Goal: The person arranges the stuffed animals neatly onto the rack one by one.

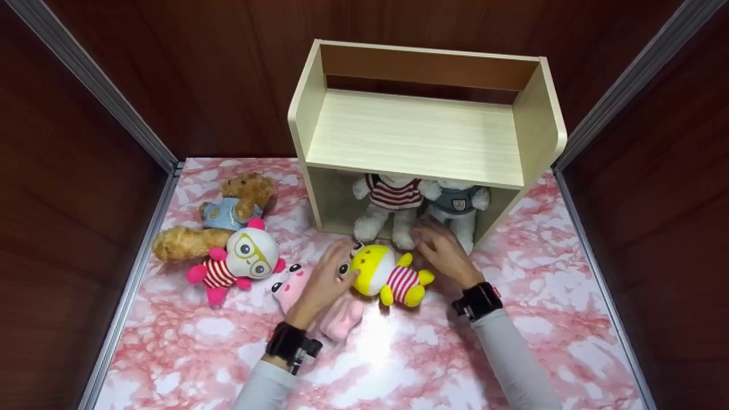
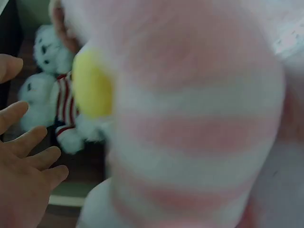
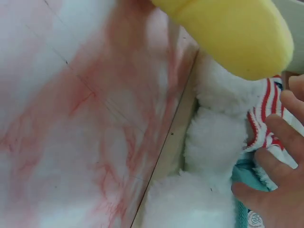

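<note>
A yellow plush toy (image 1: 367, 267) with bulging eyes and a striped body lies in front of the cabinet, between the two hands. My left hand (image 1: 330, 279) reaches beside its head, fingers spread in the left wrist view, where a blurred pink-striped toy body (image 2: 194, 137) fills the foreground. Beneath that forearm lies a pink plush toy (image 1: 342, 319), partly covered. My right hand (image 1: 444, 253), fingers extended, is at the lower opening by two white plush bears, one in a striped sweater (image 1: 396, 193), one in a grey-green top (image 1: 453, 200). Their heads are hidden by the shelf in the head view.
The pale wooden cabinet (image 1: 416, 134) stands against the back wall, with an upper shelf and a lower compartment. To the left lie a brown plush toy in blue (image 1: 225, 213) and a pink-and-white plush with yellow glasses (image 1: 250, 253). Dark panels flank the marbled surface (image 1: 188, 353).
</note>
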A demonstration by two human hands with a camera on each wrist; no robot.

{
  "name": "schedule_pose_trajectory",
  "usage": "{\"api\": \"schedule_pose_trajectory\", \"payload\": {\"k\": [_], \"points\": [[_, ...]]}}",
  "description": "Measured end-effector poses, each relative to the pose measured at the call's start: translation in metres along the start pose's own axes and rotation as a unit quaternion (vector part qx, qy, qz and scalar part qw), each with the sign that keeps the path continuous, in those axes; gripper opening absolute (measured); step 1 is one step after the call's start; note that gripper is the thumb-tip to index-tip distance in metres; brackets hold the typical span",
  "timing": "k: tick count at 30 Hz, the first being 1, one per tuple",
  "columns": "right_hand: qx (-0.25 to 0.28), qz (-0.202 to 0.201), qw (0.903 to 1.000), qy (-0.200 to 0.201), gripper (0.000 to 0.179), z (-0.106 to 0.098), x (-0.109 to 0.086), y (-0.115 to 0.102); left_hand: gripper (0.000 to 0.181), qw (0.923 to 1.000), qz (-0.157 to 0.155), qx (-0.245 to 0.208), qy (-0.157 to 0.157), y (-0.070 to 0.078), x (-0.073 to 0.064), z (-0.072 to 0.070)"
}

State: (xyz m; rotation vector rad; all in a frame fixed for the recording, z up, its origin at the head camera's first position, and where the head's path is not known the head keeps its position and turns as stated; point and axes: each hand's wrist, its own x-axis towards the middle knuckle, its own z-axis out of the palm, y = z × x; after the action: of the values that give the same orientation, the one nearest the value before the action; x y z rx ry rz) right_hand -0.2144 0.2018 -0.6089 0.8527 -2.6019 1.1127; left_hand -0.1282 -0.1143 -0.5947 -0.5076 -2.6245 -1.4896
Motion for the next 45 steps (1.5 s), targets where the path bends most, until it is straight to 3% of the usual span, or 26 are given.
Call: {"api": "schedule_pose_trajectory", "payload": {"k": [6,15,22,29,37,40,45], "points": [[0.000,0.000,0.9992,0.040,0.031,-0.007,-0.009,-0.004,0.049,0.9958,0.022,0.036,0.081,0.001,0.014,-0.050],[-0.002,0.000,0.9980,0.063,0.029,-0.015,-0.024,-0.009,0.048,0.9866,0.016,0.065,0.149,-0.017,0.039,-0.108],[-0.011,0.026,0.9977,0.062,0.024,-0.018,-0.034,-0.014,0.045,0.9736,-0.023,0.106,0.201,-0.037,0.057,-0.143],[-0.006,0.045,0.9968,0.066,0.030,-0.021,-0.043,-0.019,0.060,0.9584,-0.138,0.156,0.195,-0.055,0.066,-0.174],[-0.009,0.070,0.9958,0.059,0.035,-0.020,-0.050,-0.022,0.067,0.9378,-0.226,0.185,0.187,-0.083,0.063,-0.193],[-0.006,0.075,0.9956,0.057,0.037,-0.020,-0.051,-0.021,0.079,0.9337,-0.257,0.184,0.168,-0.091,0.060,-0.196],[0.003,0.071,0.9958,0.058,0.039,-0.020,-0.051,-0.021,0.109,0.9230,-0.314,0.196,0.106,-0.102,0.055,-0.201]]}}
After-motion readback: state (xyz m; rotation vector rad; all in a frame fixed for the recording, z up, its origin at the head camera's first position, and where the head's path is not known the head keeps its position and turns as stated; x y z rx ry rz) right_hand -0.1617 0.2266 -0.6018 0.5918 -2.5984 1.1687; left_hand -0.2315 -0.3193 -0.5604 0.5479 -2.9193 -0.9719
